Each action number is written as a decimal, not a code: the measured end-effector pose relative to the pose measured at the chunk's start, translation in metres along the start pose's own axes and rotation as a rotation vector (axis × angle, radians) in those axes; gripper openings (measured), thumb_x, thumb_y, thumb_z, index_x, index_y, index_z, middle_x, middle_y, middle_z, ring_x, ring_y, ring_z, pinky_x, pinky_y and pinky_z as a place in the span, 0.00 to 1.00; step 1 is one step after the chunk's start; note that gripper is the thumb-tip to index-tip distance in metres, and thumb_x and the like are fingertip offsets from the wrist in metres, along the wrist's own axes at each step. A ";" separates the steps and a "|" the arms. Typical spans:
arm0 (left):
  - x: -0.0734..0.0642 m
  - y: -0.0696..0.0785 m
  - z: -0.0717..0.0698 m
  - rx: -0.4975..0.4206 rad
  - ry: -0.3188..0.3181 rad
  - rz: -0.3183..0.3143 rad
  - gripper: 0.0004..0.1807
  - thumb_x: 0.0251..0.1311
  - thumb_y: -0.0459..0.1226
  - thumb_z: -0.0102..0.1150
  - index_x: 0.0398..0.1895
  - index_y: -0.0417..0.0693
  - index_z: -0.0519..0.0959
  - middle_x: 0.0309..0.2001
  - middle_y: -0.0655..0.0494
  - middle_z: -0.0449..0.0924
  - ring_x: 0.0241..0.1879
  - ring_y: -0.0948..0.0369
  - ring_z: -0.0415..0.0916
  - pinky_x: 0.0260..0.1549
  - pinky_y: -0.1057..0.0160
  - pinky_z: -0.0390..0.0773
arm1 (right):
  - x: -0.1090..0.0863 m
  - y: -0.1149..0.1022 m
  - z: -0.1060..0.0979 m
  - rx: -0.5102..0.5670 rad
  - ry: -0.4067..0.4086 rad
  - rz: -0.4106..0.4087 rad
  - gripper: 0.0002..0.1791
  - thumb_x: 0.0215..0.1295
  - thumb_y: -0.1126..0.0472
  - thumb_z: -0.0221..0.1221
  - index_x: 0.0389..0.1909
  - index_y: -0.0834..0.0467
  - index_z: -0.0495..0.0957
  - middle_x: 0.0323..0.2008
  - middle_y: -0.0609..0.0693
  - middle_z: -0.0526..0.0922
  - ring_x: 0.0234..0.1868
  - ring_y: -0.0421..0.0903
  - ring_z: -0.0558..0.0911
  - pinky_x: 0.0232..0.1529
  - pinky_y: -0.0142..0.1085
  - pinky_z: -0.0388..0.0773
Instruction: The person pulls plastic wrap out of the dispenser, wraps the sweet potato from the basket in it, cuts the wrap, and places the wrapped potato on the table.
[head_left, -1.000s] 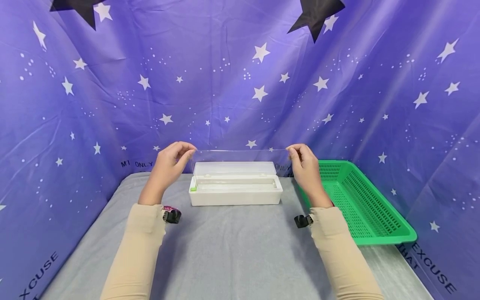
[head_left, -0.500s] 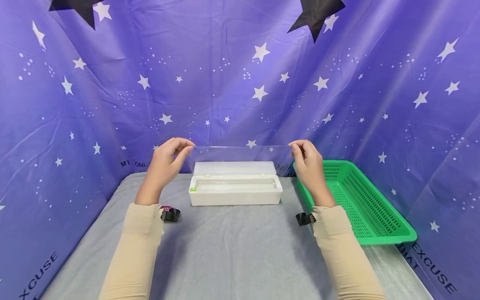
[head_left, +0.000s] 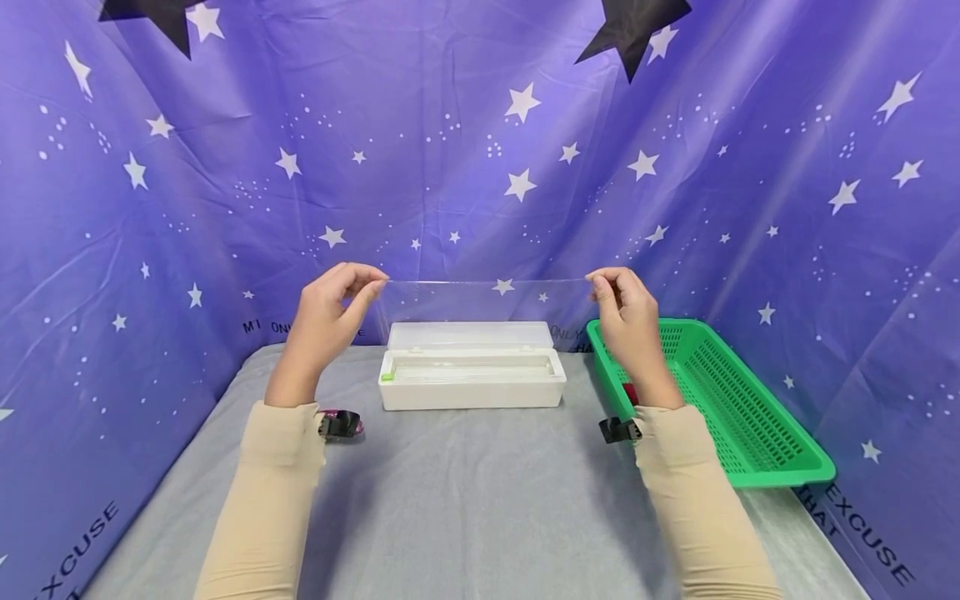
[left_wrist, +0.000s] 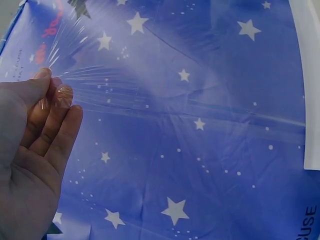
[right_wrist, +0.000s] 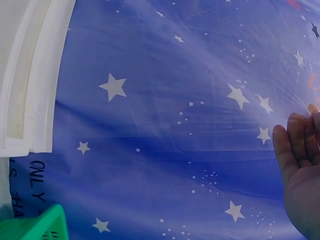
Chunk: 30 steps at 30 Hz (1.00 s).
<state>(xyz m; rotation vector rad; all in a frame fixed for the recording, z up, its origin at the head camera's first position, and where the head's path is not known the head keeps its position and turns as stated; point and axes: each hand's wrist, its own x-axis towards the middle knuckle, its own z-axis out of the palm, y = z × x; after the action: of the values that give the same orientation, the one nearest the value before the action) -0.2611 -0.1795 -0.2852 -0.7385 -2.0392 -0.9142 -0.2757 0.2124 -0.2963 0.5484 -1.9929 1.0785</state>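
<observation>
Between both hands stretches a sheet of clear plastic wrap (head_left: 450,300), taut along its top edge. My left hand (head_left: 327,312) pinches one corner between thumb and fingers; in the left wrist view, creases fan out through the wrap from that pinch. My right hand (head_left: 628,321) pinches the opposite corner, at the edge of the right wrist view. Below the sheet stands a white wrap dispenser box (head_left: 472,393) with its lid (head_left: 471,335) raised at the back. A small green piece (head_left: 387,377) sits at the box's left end.
A green perforated basket (head_left: 750,417) stands at the right, partly behind my right forearm. Something red (head_left: 630,393) shows beside that wrist. Grey cloth (head_left: 472,500) covers the table. Purple starry fabric (head_left: 450,167) hangs close behind and at both sides.
Both hands have risen and moved slightly apart, drawing the plastic wrap's top edge higher above the box. The dispenser box and basket have stayed in place.
</observation>
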 end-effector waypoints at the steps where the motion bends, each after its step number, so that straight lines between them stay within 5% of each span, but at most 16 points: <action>1: 0.000 0.001 0.000 0.002 0.001 0.003 0.05 0.68 0.34 0.62 0.43 0.43 0.83 0.36 0.56 0.81 0.35 0.63 0.74 0.41 0.68 0.76 | 0.000 -0.001 -0.001 0.002 -0.001 0.003 0.12 0.78 0.61 0.51 0.46 0.65 0.80 0.36 0.55 0.79 0.37 0.41 0.77 0.35 0.28 0.72; 6: -0.002 0.004 -0.003 0.015 -0.013 0.005 0.05 0.68 0.33 0.62 0.43 0.43 0.84 0.35 0.56 0.81 0.36 0.63 0.76 0.42 0.67 0.77 | -0.004 -0.004 -0.007 0.040 -0.036 0.047 0.11 0.78 0.62 0.52 0.47 0.64 0.80 0.33 0.55 0.80 0.34 0.39 0.78 0.32 0.26 0.72; 14: -0.012 0.008 -0.010 -0.002 -0.076 -0.040 0.05 0.68 0.33 0.62 0.44 0.45 0.84 0.37 0.57 0.82 0.35 0.63 0.76 0.37 0.67 0.74 | -0.013 -0.051 -0.024 0.108 -0.119 0.146 0.11 0.77 0.66 0.51 0.46 0.71 0.78 0.32 0.63 0.78 0.32 0.47 0.81 0.33 0.28 0.78; 22: -0.019 0.012 -0.010 -0.078 -0.113 -0.080 0.05 0.68 0.33 0.62 0.44 0.47 0.84 0.37 0.59 0.83 0.30 0.64 0.76 0.32 0.71 0.76 | -0.022 -0.055 -0.030 0.089 -0.142 0.159 0.09 0.76 0.68 0.51 0.44 0.69 0.79 0.29 0.62 0.79 0.28 0.42 0.79 0.22 0.29 0.68; 30: -0.025 0.010 -0.008 -0.159 -0.145 -0.133 0.06 0.69 0.33 0.61 0.45 0.48 0.84 0.38 0.56 0.83 0.32 0.62 0.80 0.33 0.72 0.79 | -0.028 -0.050 -0.031 0.076 -0.187 0.184 0.09 0.76 0.67 0.51 0.44 0.69 0.79 0.29 0.56 0.79 0.29 0.53 0.81 0.25 0.30 0.75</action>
<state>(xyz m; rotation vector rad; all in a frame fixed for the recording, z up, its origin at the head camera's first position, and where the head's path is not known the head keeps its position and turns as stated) -0.2372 -0.1846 -0.2992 -0.7813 -2.1817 -1.1378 -0.2120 0.2109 -0.2832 0.5301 -2.2063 1.2590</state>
